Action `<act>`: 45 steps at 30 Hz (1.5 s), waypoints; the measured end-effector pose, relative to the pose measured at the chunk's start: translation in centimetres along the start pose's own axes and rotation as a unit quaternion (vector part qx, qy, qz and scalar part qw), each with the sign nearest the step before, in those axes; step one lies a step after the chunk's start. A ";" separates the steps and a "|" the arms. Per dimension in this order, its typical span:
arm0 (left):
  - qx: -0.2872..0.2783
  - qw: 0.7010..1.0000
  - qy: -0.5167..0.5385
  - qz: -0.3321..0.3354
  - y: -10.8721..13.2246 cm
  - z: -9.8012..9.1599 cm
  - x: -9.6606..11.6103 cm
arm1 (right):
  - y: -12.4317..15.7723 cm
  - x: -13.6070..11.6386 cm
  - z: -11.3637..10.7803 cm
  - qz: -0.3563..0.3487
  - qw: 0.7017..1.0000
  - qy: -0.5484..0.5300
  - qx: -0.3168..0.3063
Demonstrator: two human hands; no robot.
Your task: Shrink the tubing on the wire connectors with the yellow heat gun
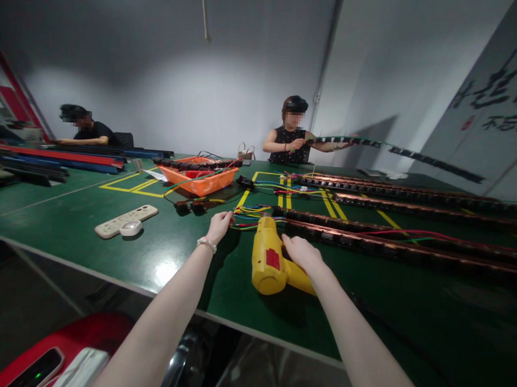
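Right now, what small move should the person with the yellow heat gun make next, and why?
Perhaps ease the yellow heat gun a touch to the left, stopping short of the fingers: the right hand is on its handle, the left hand seems to pinch the ends of the coloured wires, and the nozzle sits just right of that spot.

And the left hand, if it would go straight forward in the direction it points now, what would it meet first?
The left hand would most likely meet the coloured wires first; they lie right at its fingertips, perhaps touching, though the depth is hard to judge.
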State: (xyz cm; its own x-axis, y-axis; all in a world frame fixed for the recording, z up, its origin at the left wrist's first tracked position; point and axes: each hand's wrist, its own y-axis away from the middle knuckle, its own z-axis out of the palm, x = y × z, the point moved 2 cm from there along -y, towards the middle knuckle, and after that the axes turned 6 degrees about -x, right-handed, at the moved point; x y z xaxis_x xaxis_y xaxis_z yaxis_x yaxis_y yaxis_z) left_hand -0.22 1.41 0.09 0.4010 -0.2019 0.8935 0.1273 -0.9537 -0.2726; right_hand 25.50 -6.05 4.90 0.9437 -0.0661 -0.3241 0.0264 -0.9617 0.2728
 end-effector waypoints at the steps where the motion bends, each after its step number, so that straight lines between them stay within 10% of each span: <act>1: 0.001 1.000 -0.001 0.000 0.0 0.0 0.0 | 0.0 0.6 -0.2 0.007 1.000 0.000 0.003; 14: 0.014 1.000 -0.012 -0.008 0.1 0.1 0.3 | 0.4 1.0 -0.6 0.000 1.000 0.020 0.002; 29: 0.037 0.998 -0.042 -0.018 0.0 -0.2 0.7 | 1.4 -7.4 3.1 -0.073 0.997 0.030 0.004; 45: 0.005 0.997 -0.072 -0.004 0.2 0.0 0.1 | 0.3 -4.9 2.3 -0.060 0.998 0.000 -0.007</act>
State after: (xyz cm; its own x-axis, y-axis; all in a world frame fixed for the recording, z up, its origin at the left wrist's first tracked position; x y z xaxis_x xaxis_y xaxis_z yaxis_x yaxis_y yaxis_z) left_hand -0.10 1.23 0.17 0.5253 -0.1589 0.8360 0.1397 -0.9530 -0.2689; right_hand 20.11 -6.60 4.44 0.9336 0.0505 -0.3548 0.1447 -0.9589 0.2442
